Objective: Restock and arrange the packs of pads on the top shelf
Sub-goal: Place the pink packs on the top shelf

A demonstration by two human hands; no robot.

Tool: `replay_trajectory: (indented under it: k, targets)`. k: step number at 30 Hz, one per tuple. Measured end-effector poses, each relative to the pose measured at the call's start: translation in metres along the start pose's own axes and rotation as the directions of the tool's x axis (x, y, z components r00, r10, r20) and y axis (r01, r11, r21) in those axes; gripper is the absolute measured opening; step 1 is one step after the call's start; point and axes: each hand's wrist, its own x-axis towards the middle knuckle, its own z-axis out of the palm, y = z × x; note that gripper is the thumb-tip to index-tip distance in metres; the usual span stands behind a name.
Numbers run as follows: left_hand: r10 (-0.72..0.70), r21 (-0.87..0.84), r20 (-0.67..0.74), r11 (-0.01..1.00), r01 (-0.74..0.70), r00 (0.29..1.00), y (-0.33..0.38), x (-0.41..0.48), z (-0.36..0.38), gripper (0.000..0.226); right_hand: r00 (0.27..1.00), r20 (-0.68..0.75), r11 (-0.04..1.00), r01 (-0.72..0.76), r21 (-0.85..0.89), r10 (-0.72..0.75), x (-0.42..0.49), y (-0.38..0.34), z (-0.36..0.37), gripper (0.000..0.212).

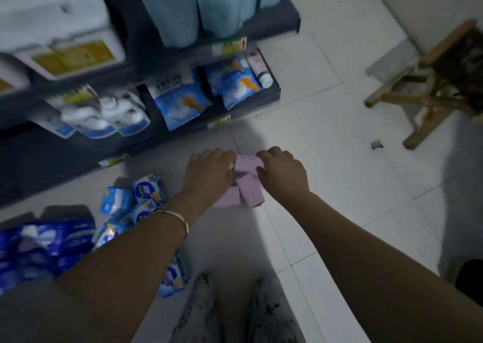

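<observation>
Both hands are down at floor level, in the middle of the view. The left hand [209, 170], with a metal bangle [177, 218] on its wrist, lies on the left side of a small heap of pink packs [249, 186]. Its fingers curl down over the far edge of the heap. The right hand [285, 171] closes on the right side of the same heap, thumb against the upper pack and fingers bent over it, so the heap is held between the two hands. Some of the packs lie tilted against one another, and their exact number cannot be told.

The heap rests on the white tiled floor [339, 186], near the base of a dark shelf unit [125, 42].

Left of the left forearm, small blue-and-white packs [146, 193] lie loose on the floor. Further left lies a large dark blue pack [44, 243].

On the shelf unit, a lower shelf carries blue pouches [180, 102] with an orange mark and, at its right end, a white bottle [261, 68]. The shelf above carries tall light blue packs [203, 8], with white packs [47, 16] to their left. This area is blurred and the labels are unreadable. Which level is the top shelf cannot be told.

A wooden stool [431, 91] stands at the far right, well apart from the heap. Patterned trouser legs [198, 311] show at the near edge.
</observation>
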Motion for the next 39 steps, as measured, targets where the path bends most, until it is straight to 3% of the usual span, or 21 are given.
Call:
replay_trajectory:
  k: [4,9,13,22,26,31,39]
  targets:
    - [0.034,0.027,-0.045,0.999,-0.033,0.998,0.016,-0.015,-0.103,0.034,0.995,-0.092,0.999,-0.034,-0.041,0.03,-0.021,-0.018,-0.1,0.033]
    - [0.137,0.062,-0.27,0.99,-0.124,0.953,0.049,-0.031,-0.248,0.032,0.97,-0.242,0.999,-0.004,-0.04,-0.006,-0.045,-0.047,-0.252,0.035]
    - [0.197,0.144,-0.371,0.978,-0.153,0.907,0.074,-0.044,-0.37,0.034,0.918,-0.394,0.998,0.014,-0.064,-0.038,-0.062,-0.063,-0.377,0.033]
    - [0.248,0.276,-0.684,0.959,-0.071,0.686,0.141,-0.094,-0.583,0.03,0.775,-0.617,0.988,0.072,-0.133,-0.139,-0.117,-0.07,-0.59,0.039]
    - [0.243,0.319,-0.701,0.948,-0.011,0.671,0.163,-0.118,-0.636,0.041,0.701,-0.689,0.982,0.111,-0.15,-0.184,-0.142,-0.074,-0.647,0.043]
    - [0.209,0.327,-0.724,0.943,0.059,0.658,0.174,-0.139,-0.673,0.044,0.661,-0.703,0.965,0.17,-0.201,-0.263,-0.154,-0.085,-0.69,0.044]
    - [0.204,0.334,-0.735,0.939,0.083,0.647,0.165,-0.115,-0.717,0.044,0.662,-0.675,0.946,0.228,-0.23,-0.324,-0.119,-0.099,-0.732,0.045]
